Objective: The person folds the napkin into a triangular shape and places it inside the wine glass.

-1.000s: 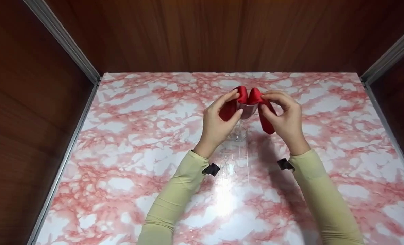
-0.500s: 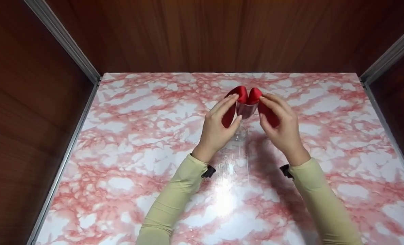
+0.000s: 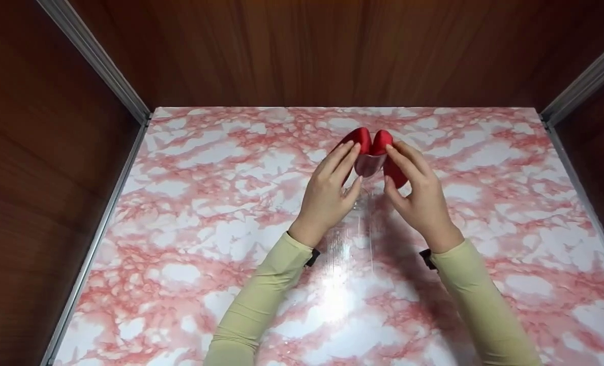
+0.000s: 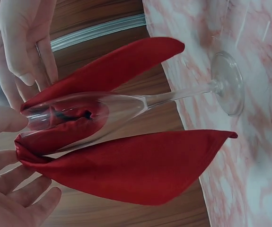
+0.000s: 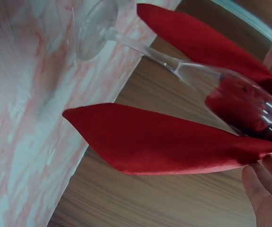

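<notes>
A clear champagne flute (image 3: 370,165) stands upright on the table, its round foot (image 4: 228,84) resting on the surface. The middle of a satiny red cloth napkin (image 3: 382,142) is tucked into its bowl. Two long pointed ends hang down outside, one on either side of the glass. My left hand (image 3: 327,195) touches the left fold at the rim, fingers loosely extended and thumb apart, near the glass. On the other side, the fingertips of my right hand (image 3: 421,195) rest against the right fold by the rim. The napkin's left end is partly hidden behind my left hand.
The table (image 3: 190,305) has a pink-and-white marbled top. Dark wood panels (image 3: 302,56) close it in at the back and sides, with metal strips (image 3: 98,61) along the corners. Black wrist mounts (image 3: 426,258) sit on both yellow-green sleeves.
Both hands have loosened from pinching the napkin folds, with fingers now straighter along them. They have shifted slightly downward and closer to the glass. The flute stays in place.
</notes>
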Action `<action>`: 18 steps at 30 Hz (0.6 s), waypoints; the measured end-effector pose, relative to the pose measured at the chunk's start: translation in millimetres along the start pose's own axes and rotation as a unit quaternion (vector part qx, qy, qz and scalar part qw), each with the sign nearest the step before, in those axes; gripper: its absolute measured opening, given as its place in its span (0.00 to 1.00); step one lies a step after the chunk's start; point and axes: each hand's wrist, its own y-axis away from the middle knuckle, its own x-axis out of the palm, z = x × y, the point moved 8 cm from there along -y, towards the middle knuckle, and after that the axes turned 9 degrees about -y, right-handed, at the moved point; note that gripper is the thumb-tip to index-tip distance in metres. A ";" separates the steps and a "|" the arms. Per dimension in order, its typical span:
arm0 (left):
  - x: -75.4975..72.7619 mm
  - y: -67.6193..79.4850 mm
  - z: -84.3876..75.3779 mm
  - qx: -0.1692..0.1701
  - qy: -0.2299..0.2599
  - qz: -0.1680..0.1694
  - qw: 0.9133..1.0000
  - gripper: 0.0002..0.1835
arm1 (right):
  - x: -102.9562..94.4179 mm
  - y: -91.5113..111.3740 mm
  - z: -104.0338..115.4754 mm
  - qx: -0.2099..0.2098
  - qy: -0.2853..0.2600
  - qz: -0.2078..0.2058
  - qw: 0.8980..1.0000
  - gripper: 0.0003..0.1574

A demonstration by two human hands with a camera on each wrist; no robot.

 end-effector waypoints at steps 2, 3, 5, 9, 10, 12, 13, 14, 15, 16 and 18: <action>1.1 1.2 0.4 -0.001 -0.002 0.001 1.000 0.30 | 0.3 0.7 -0.2 -0.003 0.000 0.002 1.000 0.36; 1.6 1.6 0.6 -0.002 -0.002 0.003 1.000 0.30 | 0.5 0.9 -0.4 -0.003 -0.001 0.002 1.000 0.36; 2.2 2.0 1.0 -0.005 0.002 0.004 1.000 0.31 | 0.6 1.2 -0.8 -0.004 -0.005 0.002 1.000 0.35; 1.5 2.4 3.7 -0.015 0.025 0.003 1.000 0.31 | 0.7 0.8 -1.8 -0.003 -0.010 0.005 1.000 0.35; 1.1 2.5 4.7 -0.017 0.031 0.002 0.999 0.31 | 0.6 0.8 -2.1 -0.003 -0.012 0.004 1.000 0.35; -0.2 2.8 7.1 -0.022 0.040 0.000 0.999 0.32 | 0.3 1.1 -2.8 -0.002 -0.014 0.005 1.000 0.36; -0.8 3.2 8.2 -0.023 0.043 -0.002 0.999 0.32 | 0.1 1.5 -3.1 -0.001 -0.015 0.005 1.000 0.37; -1.7 3.8 9.4 -0.025 0.045 -0.003 0.999 0.32 | -0.4 2.1 -3.5 0.000 -0.015 0.005 1.000 0.37; -2.4 4.4 10.6 -0.026 0.045 -0.004 0.999 0.32 | -0.9 2.6 -3.9 0.001 -0.015 0.005 1.000 0.38; -3.1 5.3 11.7 -0.027 0.047 -0.005 0.999 0.32 | -1.4 3.2 -4.4 0.002 -0.015 0.004 1.000 0.39; -4.0 8.5 14.2 -0.031 0.049 -0.005 0.998 0.32 | -2.7 4.7 -5.9 0.005 -0.014 0.004 1.000 0.39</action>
